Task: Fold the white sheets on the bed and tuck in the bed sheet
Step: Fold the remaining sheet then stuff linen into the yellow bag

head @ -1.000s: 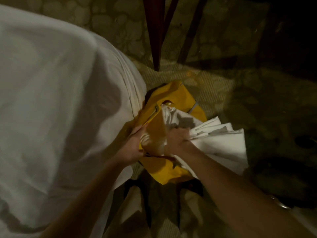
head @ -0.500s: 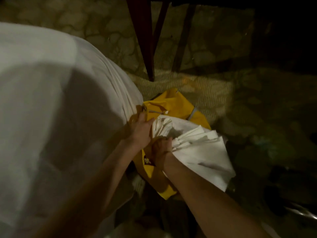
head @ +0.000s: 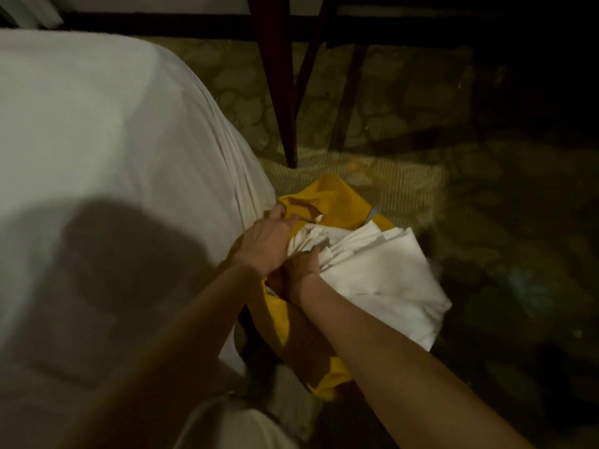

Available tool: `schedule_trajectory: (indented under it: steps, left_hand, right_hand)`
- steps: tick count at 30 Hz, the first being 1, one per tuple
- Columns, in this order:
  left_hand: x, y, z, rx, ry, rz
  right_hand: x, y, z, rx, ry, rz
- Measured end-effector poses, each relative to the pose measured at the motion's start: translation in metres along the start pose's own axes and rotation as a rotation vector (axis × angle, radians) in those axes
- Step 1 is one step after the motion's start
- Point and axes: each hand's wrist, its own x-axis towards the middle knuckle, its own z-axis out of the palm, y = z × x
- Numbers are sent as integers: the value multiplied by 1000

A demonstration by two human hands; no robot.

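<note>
A stack of folded white sheets point(head: 385, 273) sticks out of a yellow bag point(head: 327, 202) beside the bed. My left hand point(head: 265, 241) grips the near rim of the yellow bag, right against the bed's edge. My right hand point(head: 299, 270) holds the inner end of the folded sheets, its fingers curled into the layers at the bag's mouth. The bed point(head: 107, 176) fills the left of the view, covered by a white bed sheet with gathered folds along its right edge point(head: 240, 176).
A dark red wooden leg point(head: 278, 92) of some furniture stands on the patterned stone floor point(head: 389, 124) behind the bag. A woven mat point(head: 372, 183) lies under the bag. The right side is dark. Shadow falls across the bed.
The view has tilted up, showing more of the bed. Both hands have shifted closer together at the bag's mouth, and the folded sheets sit deeper in the yellow bag.
</note>
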Motion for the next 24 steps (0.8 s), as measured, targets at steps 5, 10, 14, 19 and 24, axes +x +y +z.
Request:
schedule_trajectory:
  steps: [5,10,14,19,24]
  left_hand:
    - [0,-5,10,91,13,-102]
    - [-4,-33,7,42,105,-98]
    - [-11,-40,7,88,111,-128]
    - [-20,-46,4,66,147,-125]
    - [-28,-48,8,0,146,65]
  right_hand:
    - [14,-21,16,1,27,-6]
    - [15,-11,25,-45,40,195]
    - [-17,13,12,-85,-26,119]
    - [-58,8,12,-164,10,-12]
    - [-55,5,-1,-213,117,-75]
